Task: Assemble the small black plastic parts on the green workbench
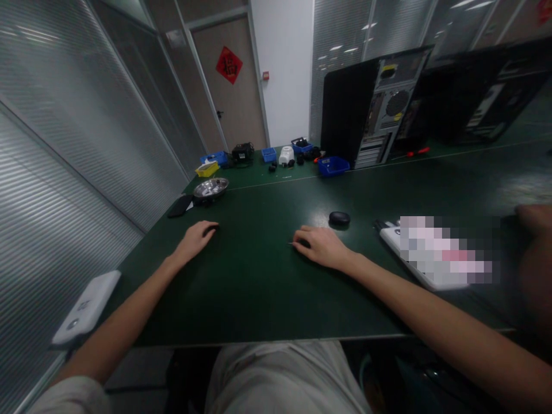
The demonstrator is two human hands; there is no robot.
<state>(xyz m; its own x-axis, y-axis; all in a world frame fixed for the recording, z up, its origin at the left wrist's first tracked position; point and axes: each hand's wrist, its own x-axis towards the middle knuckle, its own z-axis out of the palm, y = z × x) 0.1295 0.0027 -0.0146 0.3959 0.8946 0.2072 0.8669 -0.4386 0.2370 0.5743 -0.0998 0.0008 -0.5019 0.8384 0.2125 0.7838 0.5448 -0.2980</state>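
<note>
My left hand (197,238) rests on the green table (259,299), fingers loosely bent and thumb a little apart, with nothing plain between them. My right hand (322,246) lies on the table farther right, fingers curled in a pinch. From its fingertips a thin, pale, pin-like piece (290,242) sticks out to the left, too small to name. Just beyond that hand sits a black computer mouse (339,218). A round metal dish (211,187) with small pale pieces in it stands beyond my left hand, beside a flat black object (180,206).
White power-bank-like boxes lie at the left edge (88,307) and right (414,267), the right one partly pixelated. Blue bins (333,166), a yellow bin (207,169) and black computer towers (371,109) line the back. At far right, another person's arm (535,230) is blurred.
</note>
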